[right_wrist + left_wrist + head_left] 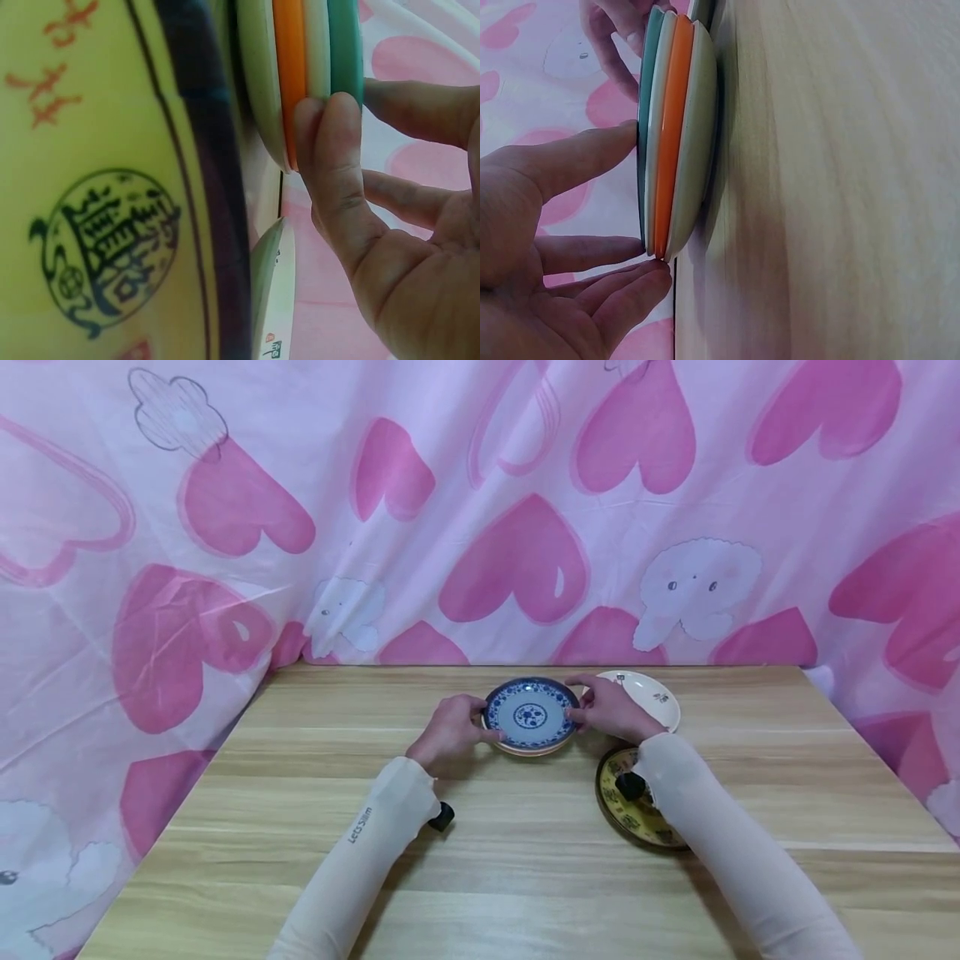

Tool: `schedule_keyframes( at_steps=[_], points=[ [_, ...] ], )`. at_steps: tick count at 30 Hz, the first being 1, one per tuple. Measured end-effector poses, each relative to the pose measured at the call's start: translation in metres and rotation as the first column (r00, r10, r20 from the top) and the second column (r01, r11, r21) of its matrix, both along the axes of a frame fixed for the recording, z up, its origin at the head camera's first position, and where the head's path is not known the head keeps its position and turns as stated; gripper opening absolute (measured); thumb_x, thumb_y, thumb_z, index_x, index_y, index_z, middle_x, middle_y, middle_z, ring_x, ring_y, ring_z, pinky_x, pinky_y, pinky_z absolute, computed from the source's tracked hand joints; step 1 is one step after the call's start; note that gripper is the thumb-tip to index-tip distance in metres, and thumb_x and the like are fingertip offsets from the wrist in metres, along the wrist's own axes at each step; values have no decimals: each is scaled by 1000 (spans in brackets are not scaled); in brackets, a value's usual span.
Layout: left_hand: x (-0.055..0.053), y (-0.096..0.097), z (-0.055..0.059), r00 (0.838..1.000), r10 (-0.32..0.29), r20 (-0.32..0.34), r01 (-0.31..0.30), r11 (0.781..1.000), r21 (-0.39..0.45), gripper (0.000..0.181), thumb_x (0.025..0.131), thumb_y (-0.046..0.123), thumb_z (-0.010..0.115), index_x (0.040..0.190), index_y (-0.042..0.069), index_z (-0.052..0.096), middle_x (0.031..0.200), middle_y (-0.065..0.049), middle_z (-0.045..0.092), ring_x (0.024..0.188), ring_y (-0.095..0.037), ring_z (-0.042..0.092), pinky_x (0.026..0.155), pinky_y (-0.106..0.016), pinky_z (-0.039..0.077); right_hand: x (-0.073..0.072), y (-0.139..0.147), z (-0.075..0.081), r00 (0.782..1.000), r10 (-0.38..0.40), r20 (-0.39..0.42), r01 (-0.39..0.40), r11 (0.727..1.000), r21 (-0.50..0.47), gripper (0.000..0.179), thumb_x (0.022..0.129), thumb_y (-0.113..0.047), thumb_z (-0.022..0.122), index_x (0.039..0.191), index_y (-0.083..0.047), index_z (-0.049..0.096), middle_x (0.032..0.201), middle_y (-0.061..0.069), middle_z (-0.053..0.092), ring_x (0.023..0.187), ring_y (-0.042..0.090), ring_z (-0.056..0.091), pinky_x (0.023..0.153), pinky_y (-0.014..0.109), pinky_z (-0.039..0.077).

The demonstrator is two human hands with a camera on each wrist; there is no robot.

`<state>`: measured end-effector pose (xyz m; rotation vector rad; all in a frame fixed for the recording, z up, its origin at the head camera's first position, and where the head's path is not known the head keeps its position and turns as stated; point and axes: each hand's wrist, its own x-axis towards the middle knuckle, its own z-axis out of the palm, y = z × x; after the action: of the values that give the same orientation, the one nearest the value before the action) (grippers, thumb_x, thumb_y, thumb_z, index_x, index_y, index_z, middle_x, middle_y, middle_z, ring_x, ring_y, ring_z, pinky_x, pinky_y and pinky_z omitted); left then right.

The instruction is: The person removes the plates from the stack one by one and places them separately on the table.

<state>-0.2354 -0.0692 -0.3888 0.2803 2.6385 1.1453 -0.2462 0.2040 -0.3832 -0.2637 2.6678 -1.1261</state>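
A blue-and-white plate (531,714) with a flower pattern tops a stack of plates. Edge-on in the left wrist view, the layers beneath its teal side are whitish, then an orange plate (676,112), then a beige one (699,127) at the tabletop. My left hand (450,727) holds the blue plate's rim from the left, some fingertips reaching down to the orange edge. On the opposite side my right hand (615,710) grips the rim, with two digits across the teal and whitish edges in the right wrist view.
A white plate (660,700) with small dark motifs lies behind my right hand. Nearer me, a yellow plate (626,810) with a dark rim sits partly under my right sleeve. A pink heart-print cloth (517,568) hangs behind the wooden table (510,877).
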Motion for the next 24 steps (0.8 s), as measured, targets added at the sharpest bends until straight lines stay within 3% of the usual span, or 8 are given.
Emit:
schedule_keyframes(
  at_steps=[8, 12, 16, 19, 24],
  points=[
    [0, 3, -2, 998, -19, -54, 16, 998, -56, 75, 79, 34, 85, 141, 4, 56, 109, -4, 66, 101, -20, 55, 89, -30, 51, 2, 0, 0, 999, 20, -49, -19, 1000, 13, 62, 92, -15, 70, 148, -3, 45, 111, 21, 63, 91, 24, 60, 72, 28, 52],
    [-1, 5, -1, 996, -28, -83, 20, 995, -94, 74, 78, 38, 86, 139, 7, 59, 95, -5, 61, 91, -20, 52, 76, -27, 45, 2, -2, -1, 997, 20, -80, -18, 999, 35, 59, 93, -15, 70, 146, -3, 47, 125, 24, 61, 109, 32, 57, 91, 41, 51],
    [-1, 5, -1, 996, -23, -91, 12, 993, -115, 72, 77, 40, 87, 137, 9, 61, 88, -5, 56, 86, -19, 50, 71, -27, 42, 0, -4, -3, 997, 25, -67, -23, 999, 33, 59, 93, -14, 69, 146, -3, 46, 145, 25, 52, 132, 40, 50, 114, 55, 41],
    [-1, 4, -2, 994, -21, -104, 7, 991, -132, 72, 76, 41, 87, 137, 11, 62, 92, -6, 60, 91, -21, 52, 81, -32, 45, 0, -6, -4, 998, 33, -54, -32, 999, 23, 60, 93, -12, 68, 147, -2, 45, 152, 26, 45, 141, 42, 43, 121, 57, 33],
    [0, 3, -3, 991, -24, -131, 5, 989, -145, 71, 74, 41, 88, 135, 13, 64, 123, -10, 69, 115, -27, 57, 111, -43, 44, 1, -4, -5, 999, 39, -37, -39, 999, -6, 61, 92, -7, 68, 148, -1, 45, 154, 26, 42, 144, 43, 38, 124, 57, 27]
  ],
)
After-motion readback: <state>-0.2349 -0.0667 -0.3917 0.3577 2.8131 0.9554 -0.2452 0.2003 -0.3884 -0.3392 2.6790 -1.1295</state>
